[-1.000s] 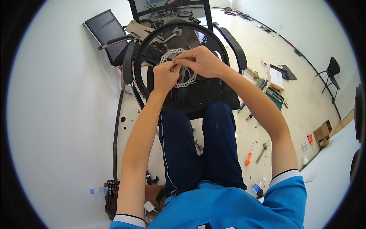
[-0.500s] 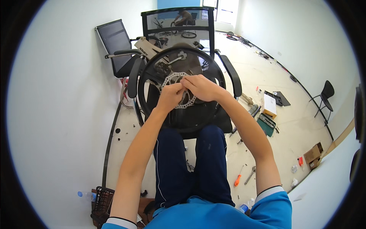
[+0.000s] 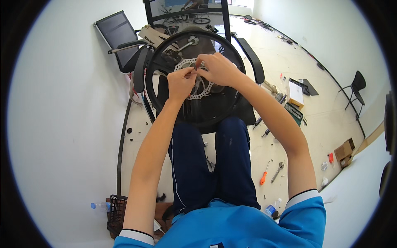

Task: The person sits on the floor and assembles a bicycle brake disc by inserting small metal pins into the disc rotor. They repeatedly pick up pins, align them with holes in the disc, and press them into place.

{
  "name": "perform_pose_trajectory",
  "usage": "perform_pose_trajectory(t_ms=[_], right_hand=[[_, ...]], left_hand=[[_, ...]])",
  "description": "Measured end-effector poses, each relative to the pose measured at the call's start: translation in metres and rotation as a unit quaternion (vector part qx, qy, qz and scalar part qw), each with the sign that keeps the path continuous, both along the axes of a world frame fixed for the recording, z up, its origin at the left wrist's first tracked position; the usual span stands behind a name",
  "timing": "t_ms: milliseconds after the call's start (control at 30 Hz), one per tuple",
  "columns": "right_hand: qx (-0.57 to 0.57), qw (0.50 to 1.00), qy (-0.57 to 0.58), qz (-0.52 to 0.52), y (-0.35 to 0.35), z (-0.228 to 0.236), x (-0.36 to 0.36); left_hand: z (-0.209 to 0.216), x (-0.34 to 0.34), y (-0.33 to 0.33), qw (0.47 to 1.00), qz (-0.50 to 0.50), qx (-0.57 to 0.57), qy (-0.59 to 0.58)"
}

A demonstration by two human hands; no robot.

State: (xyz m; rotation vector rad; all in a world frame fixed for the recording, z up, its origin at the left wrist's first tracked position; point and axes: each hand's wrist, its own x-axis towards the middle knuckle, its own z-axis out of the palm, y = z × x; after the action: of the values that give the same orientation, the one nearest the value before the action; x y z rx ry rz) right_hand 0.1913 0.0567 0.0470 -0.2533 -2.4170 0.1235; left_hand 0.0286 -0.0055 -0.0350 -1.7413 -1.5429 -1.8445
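Note:
A black wheel (image 3: 145, 78) lies flat across the seat of an office chair (image 3: 248, 53). At its centre is a silver brake rotor (image 3: 178, 66) with holes round its edge. Over the rotor, the fingers of my left hand (image 3: 180, 84) are closed in a pinch, and what they hold is hidden. My right hand (image 3: 220, 69) meets it from the other side, thumb and index finger closed on a small dark part (image 3: 195, 66). Its exact kind is too small to make out. Both hands cover much of the hub.
Beyond the wheel lie a beige frame piece (image 3: 154, 37) and a rod with a knob (image 3: 192, 40). A second chair (image 3: 120, 37) stands left. On the floor at right are an orange screwdriver (image 3: 263, 177), an adjustable wrench (image 3: 277, 172), a green toolbox (image 3: 294, 112) and a cardboard box (image 3: 344, 152).
The view has tilted down, so the scene sits higher. My right hand has lifted slightly and its fingers have parted from the left hand, exposing the small dark part between them.

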Motion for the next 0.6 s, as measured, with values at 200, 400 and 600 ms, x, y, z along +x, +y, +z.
perform_pose_trajectory(t_ms=[200, 400, 600], right_hand=[[-0.113, 0.991, 0.074, -0.025, -0.008, -0.011, -0.008], [-0.097, 0.989, 0.107, -0.021, -0.004, -0.022, -0.012], [-0.094, 0.981, 0.166, -0.028, 0.002, -0.023, -0.006]], left_hand=[[0.004, -0.003, 0.000, 0.999, 0.020, 0.011, 0.024], [-0.005, -0.001, -0.001, 1.000, 0.016, 0.009, 0.017], [-0.003, -0.007, -0.001, 0.996, 0.008, 0.013, 0.088]])
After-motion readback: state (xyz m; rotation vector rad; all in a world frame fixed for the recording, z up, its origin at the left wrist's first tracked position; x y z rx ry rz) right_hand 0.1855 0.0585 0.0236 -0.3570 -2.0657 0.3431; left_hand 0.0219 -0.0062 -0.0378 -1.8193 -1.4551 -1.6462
